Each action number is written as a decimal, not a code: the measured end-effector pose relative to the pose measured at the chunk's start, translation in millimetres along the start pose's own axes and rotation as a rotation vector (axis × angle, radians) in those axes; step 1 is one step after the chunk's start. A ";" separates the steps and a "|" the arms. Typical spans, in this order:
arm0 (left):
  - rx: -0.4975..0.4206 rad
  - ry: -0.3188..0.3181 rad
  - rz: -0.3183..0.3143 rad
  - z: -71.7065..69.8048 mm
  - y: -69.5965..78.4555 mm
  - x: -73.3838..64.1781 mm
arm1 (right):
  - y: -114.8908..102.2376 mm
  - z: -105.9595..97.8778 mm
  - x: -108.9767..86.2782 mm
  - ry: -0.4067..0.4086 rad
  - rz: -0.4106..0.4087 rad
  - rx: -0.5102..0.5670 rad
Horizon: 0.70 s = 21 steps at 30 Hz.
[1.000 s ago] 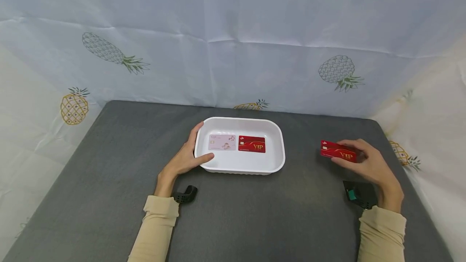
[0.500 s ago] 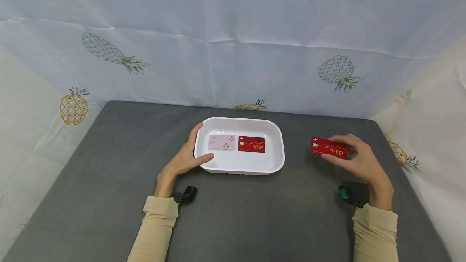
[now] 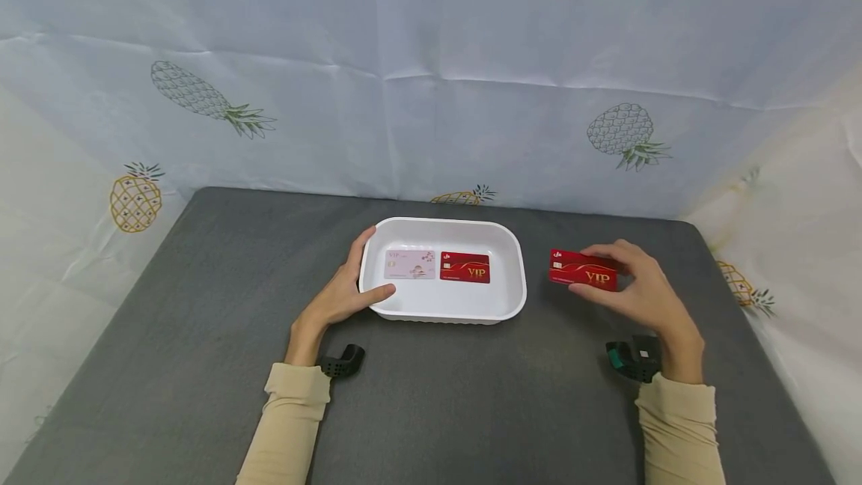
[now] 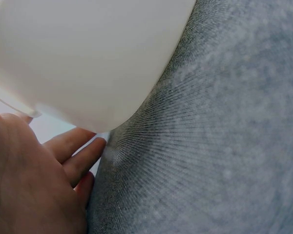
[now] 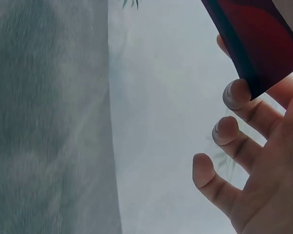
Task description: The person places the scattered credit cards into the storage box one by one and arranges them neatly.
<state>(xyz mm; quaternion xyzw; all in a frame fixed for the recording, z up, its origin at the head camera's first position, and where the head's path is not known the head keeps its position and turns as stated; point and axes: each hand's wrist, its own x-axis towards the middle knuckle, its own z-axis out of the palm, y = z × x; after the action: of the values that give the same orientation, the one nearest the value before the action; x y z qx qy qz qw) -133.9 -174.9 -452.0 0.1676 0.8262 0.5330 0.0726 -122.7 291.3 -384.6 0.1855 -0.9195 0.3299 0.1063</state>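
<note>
My right hand [image 3: 640, 283] pinches a red VIP card [image 3: 581, 269] between thumb and fingers, held above the grey table to the right of the white tray [image 3: 444, 307]. In the right wrist view the dark red card [image 5: 263, 44] shows at the top right, with the other fingers of the hand [image 5: 263, 161] bent below it. My left hand [image 3: 340, 290] holds the tray's left end, its thumb over the rim and its fingers along the outside. Flat in the tray, side by side, lie a pale pink VIP card [image 3: 410, 264] and another red VIP card [image 3: 465, 267].
The grey table [image 3: 485, 403] stretches around the tray to a rounded far edge. Behind it hangs a pale cloth [image 3: 417, 133] printed with pineapples. A black wrist device [image 3: 343, 361] sits at the left wrist, another [image 3: 636, 359] at the right.
My right hand has moved left with the red VIP card, closer to the tray. The left hand, the tray and the cards inside it have stayed in place.
</note>
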 end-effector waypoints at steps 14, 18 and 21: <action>-0.006 -0.001 0.016 -0.5 -0.6 1.3 | -43.1 28.8 25.0 0.005 -0.071 -0.013; -0.008 -0.004 0.018 -0.3 -0.6 0.7 | -54.4 40.5 31.9 -0.013 -0.082 -0.027; -0.011 -0.004 0.017 -0.4 -0.7 0.5 | -62.8 49.3 35.8 -0.021 -0.092 -0.027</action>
<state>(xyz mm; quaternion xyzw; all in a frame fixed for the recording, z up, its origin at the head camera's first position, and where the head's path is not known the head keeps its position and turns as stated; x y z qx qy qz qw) -134.6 -175.4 -452.4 0.1755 0.8216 0.5377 0.0706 -132.9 205.0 -375.1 0.2295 -0.9154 0.3104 0.1141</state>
